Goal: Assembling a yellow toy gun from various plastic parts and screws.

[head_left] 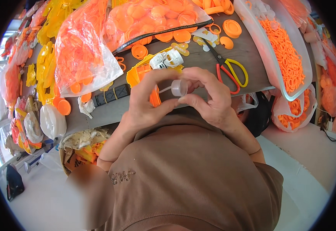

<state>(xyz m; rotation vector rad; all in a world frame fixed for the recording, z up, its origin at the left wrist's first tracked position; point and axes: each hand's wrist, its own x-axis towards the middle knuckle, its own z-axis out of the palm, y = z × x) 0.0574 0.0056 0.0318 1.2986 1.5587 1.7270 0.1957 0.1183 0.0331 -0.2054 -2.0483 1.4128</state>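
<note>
A small translucent plastic cap [179,87] with a thin pale stem is held up between my two hands, close in front of my chest. My left hand [148,101] curves round its left side, thumb below and index finger above. From the right, my right hand [211,95] closes its thumb and fingers on the cap, the two thumb tips nearly meeting. Just beyond the hands lies a yellow and orange plastic toy body [138,74], partly hidden by my left hand. A white mechanism part [168,59] rests on its far end.
Scissors with red and yellow handles [229,69] lie to the right. Beyond them stands a clear bin [266,63] of orange rings. Bags of orange parts [87,50] fill the table's far left. A black strapped block [112,95] lies near the front edge.
</note>
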